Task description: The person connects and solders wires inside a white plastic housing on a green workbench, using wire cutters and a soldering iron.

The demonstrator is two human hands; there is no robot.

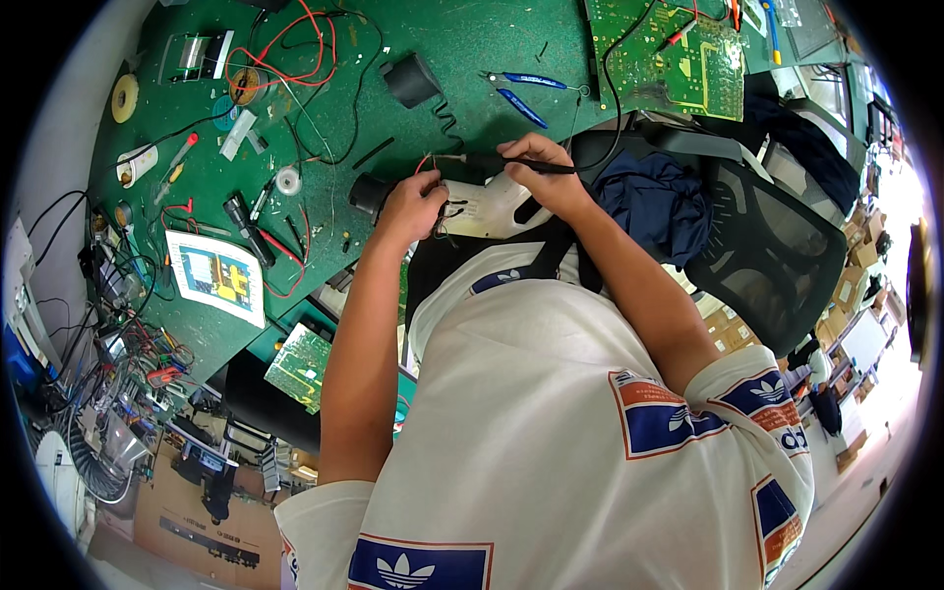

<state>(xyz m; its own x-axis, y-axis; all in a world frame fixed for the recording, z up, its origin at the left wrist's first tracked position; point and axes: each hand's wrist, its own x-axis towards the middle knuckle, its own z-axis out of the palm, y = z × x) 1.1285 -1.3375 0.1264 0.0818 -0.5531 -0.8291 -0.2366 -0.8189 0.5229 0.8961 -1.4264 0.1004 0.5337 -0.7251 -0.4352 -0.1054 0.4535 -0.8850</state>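
My right hand (551, 177) grips a soldering iron (506, 163) by its black handle. The metal tip points left, close to the fingers of my left hand (413, 206). Those fingers are pinched together around a short red wire (424, 162), above a white plastic appliance housing (484, 208). The housing lies at the table's near edge, close to my lap, and several thin wires show on it. At its left end is a black round part (369, 194), partly behind my left hand. What the iron's tip touches cannot be made out.
On the green table (324, 108) lie blue-handled cutters (521, 93), a black part with a coiled cord (411, 81), a flashlight (246, 226), a solder spool (197, 54) and a printed sheet (216, 275). A large circuit board (678, 64) and mesh chair (772, 246) are at right.
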